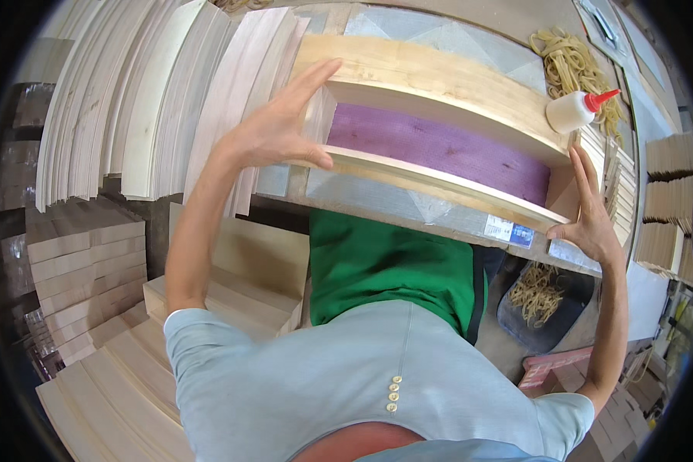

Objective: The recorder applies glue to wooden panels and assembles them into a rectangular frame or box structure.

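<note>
A long, shallow wooden box [439,182] with pale walls lies on the workbench in front of me. Its inner bottom panel [439,146] is purple. My left hand [273,131] spans the box's left end, thumb at the near wall and fingers toward the far one. At the opposite end, my right hand [597,223] grips in the same way, with the fingers partly behind the end wall. A wide pale board [416,69] runs along the far side of the box. Close to the right hand is a white glue bottle [568,113] with a red nozzle.
Tall stacks of pale boards [169,100] crowd the bench's left side. Rubber bands [574,61] are heaped at the far right, with more in a dark bin [543,304] below. Small wood pieces [670,204] are stacked at the right; wooden blocks [85,262] stand at lower left.
</note>
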